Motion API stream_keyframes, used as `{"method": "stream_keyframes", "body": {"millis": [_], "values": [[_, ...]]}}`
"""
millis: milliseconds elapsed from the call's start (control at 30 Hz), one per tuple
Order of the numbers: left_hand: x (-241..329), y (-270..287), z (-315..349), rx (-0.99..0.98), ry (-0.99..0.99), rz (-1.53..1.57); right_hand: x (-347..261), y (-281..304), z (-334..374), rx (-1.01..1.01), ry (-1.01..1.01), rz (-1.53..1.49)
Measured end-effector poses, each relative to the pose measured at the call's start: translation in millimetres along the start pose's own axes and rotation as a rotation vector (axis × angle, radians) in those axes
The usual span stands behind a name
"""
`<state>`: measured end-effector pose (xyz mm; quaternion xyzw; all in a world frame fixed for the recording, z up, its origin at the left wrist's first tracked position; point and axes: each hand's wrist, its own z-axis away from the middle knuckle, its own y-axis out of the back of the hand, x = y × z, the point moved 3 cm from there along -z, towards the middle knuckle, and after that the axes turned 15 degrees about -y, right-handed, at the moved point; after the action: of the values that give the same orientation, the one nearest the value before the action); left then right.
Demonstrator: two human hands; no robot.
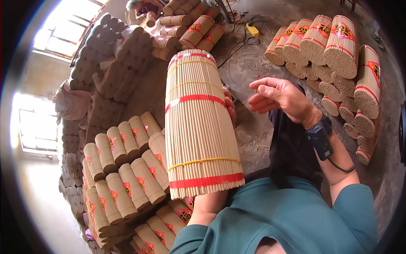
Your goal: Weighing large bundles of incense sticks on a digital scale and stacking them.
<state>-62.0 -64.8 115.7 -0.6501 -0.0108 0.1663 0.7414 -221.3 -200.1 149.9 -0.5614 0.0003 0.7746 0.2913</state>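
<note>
Surrounding the held bundle (203,135), stacks (133,185) line the floor (256,137)

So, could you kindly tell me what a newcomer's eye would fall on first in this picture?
Most likely the large bundle of pale sticks with red and yellow bands, upright at the centre, with fingers of the left hand showing at its right edge. Next might come the open right hand, apart from it on the right. Then perhaps the stack of red-labelled bundles at the upper right.
</note>
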Motion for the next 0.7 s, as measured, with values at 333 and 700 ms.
{"method": "stream_keyframes", "body": {"millis": [333, 700], "values": [[-7.1, 17.2, -17.3, -0.222, 0.040, 0.264, 3.1, -17.1, 2.1, -0.011, 0.190, 0.162], [-15.8, 14.2, 7.5, 0.174, -0.022, 0.073, 9.1, -37.0, 22.6, 0.116, 0.340, 0.330]]}}
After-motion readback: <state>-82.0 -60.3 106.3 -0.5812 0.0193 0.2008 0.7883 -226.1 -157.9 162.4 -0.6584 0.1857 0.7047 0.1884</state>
